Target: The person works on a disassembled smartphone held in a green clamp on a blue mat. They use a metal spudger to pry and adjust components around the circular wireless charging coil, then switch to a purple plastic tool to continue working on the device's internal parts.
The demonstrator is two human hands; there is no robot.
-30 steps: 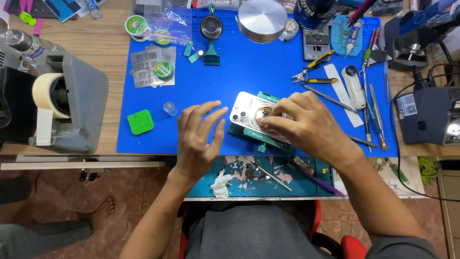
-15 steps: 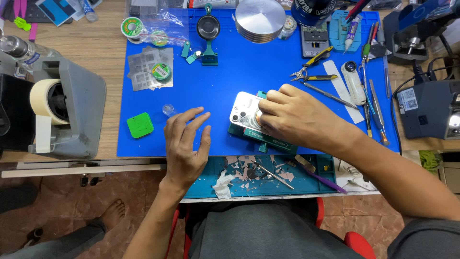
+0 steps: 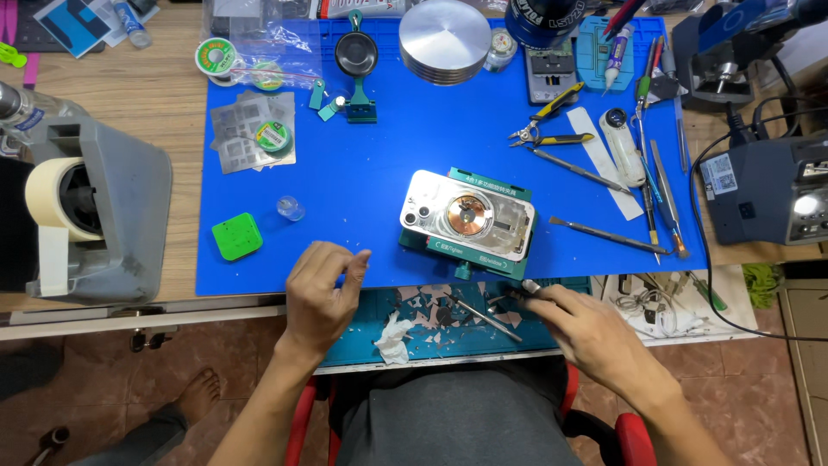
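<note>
From up here I see my left hand (image 3: 323,293) hovering at the near edge of the blue mat (image 3: 414,155), fingers loosely curled with thumb and forefinger almost pinched, and I can't make out anything between them. My right hand (image 3: 586,332) sits lower, over the teal tray (image 3: 362,345) below the mat, fingertips closed on a slim dark tool (image 3: 517,293) among scraps of broken glass and a crumpled white tissue (image 3: 394,338). A second thin metal tool (image 3: 483,318) lies in that tray just beside my fingers. The phone (image 3: 466,216) lies back side up, its round coil exposed, clamped in a teal holder (image 3: 470,259) on the mat, just beyond both hands and touched by neither. A green square block (image 3: 236,236) and a small clear cap (image 3: 290,208) rest to the left of it; tweezers and cutters (image 3: 552,121) lie to the right. A grey tape dispenser (image 3: 103,216) stands on the table at far left.
</note>
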